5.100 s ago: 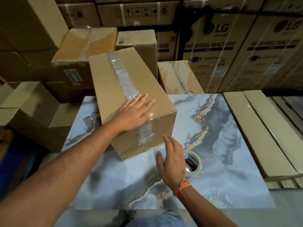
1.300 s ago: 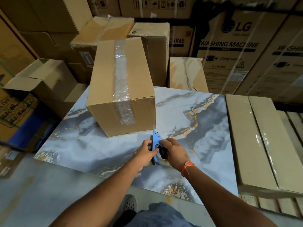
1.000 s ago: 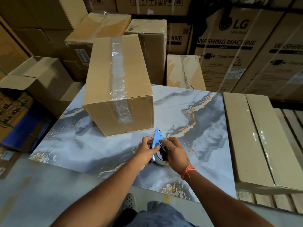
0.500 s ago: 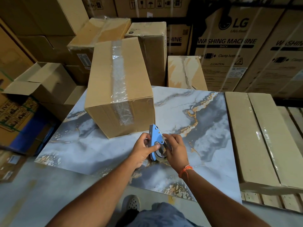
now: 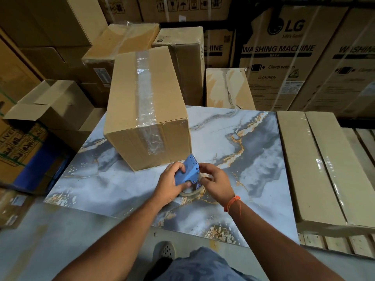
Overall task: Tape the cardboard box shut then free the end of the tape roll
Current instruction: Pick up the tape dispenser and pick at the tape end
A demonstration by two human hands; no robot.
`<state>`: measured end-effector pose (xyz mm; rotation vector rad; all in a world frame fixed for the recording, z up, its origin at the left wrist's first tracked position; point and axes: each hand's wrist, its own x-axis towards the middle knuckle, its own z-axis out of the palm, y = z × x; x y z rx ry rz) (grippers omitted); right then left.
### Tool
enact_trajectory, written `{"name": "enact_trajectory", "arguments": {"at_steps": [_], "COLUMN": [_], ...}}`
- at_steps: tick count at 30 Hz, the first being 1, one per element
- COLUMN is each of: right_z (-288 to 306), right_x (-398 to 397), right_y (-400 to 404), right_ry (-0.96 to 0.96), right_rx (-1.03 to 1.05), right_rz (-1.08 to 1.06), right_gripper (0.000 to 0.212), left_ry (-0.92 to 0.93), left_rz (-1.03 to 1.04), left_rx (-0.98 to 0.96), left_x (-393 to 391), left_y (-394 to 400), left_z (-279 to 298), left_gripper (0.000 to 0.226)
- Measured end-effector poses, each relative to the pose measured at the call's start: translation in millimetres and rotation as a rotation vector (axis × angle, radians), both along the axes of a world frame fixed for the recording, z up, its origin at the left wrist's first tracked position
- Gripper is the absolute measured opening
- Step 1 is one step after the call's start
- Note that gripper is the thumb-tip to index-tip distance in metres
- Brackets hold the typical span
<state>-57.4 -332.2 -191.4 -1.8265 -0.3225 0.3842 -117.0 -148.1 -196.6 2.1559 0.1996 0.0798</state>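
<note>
A brown cardboard box (image 5: 129, 110) stands on the marble-patterned slab (image 5: 253, 159), with a strip of clear tape running along its top seam and down its near face. Just in front of the box, my left hand (image 5: 168, 182) grips a blue tape dispenser (image 5: 187, 173) holding a clear tape roll (image 5: 189, 192). My right hand (image 5: 216, 182) is at the right side of the roll, fingertips pinched against its edge. The tape end itself is too small to make out.
Stacked cardboard boxes (image 5: 125, 37) and large washing machine cartons (image 5: 284, 57) crowd the back. An open box (image 5: 50, 102) sits at the left. Two long wrapped flat packages (image 5: 316, 165) lie on the right, over wooden slats. My foot (image 5: 164, 250) is on the floor below.
My hands have lifted and tilted the blue dispenser off the slab, so its broad blue side now faces me. The box has stayed put since my left hand left it.
</note>
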Motion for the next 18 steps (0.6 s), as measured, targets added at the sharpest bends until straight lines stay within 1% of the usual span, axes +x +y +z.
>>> {"name": "enact_trajectory", "arguments": {"at_steps": [2,5,8,10,14,18], "right_z": [1.1,5.2,10.1,13.7,19.9,19.5], "right_x": [1.5,1.7,3.6,6.0,9.3,11.0], "right_y": [-2.8,-7.6,-9.8,-10.0,-8.8,-8.0], "right_ry": [0.093,0.214,0.37,0.43,0.416,0.354], "right_rx": [0.115,0.243,0.274,0.267,0.213,0.163], "right_rz": [-0.019,-0.04,-0.064,-0.088,-0.09,-0.119], "right_gripper": [0.047,0.036,0.024,0.021,0.023,0.02], "left_ry": [-0.033,-0.038,-0.019,-0.001,0.043,0.054], "left_rz": [-0.011,-0.014,-0.006,-0.005,-0.005,-0.014], "left_rx": [-0.008,-0.018,0.003,0.001,-0.035,0.003], "left_x": [-2.1,-3.1,-2.6,-1.6,0.6,0.2], "left_y": [-1.2,-3.7,-4.9,-4.3,-4.9,-2.5], "left_z": [-2.2,-4.5,-3.2,-2.9,0.4,-1.6], "left_gripper": [0.042,0.044,0.049,0.054,0.075,0.084]}}
